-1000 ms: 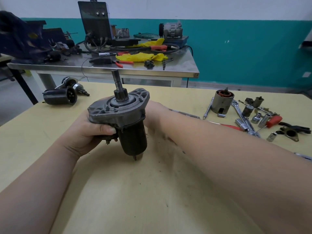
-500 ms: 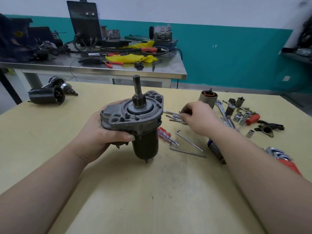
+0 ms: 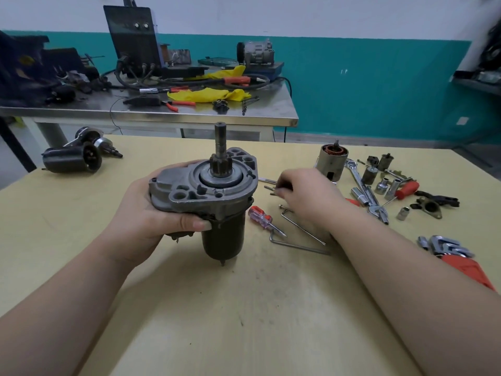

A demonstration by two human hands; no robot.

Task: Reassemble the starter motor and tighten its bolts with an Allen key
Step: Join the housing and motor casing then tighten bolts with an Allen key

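The starter motor [image 3: 214, 196] stands upright on the yellow table [image 3: 217, 308], grey cast housing and pinion shaft on top, dark cylinder below. My left hand [image 3: 151, 213] grips its housing from the left, thumb across the front. To the right, my right hand [image 3: 303, 196] reaches down onto a few loose bolts [image 3: 269, 188], its fingers curled and pinching at one. Two bent Allen keys [image 3: 298, 240] lie on the table just in front of that hand, beside a small red-handled screwdriver [image 3: 261, 217].
Sockets, wrenches and a copper-wound armature housing [image 3: 332, 161] crowd the table's right side. A red-handled Allen key set [image 3: 455, 253] lies near the right edge. Another dark motor part [image 3: 71, 158] lies at the far left. A cluttered steel bench [image 3: 151, 109] stands behind.
My right hand left the back of the motor and moved right to the loose bolts. The view swung right, bringing the Allen keys and screwdriver into sight. My left hand kept its grip.
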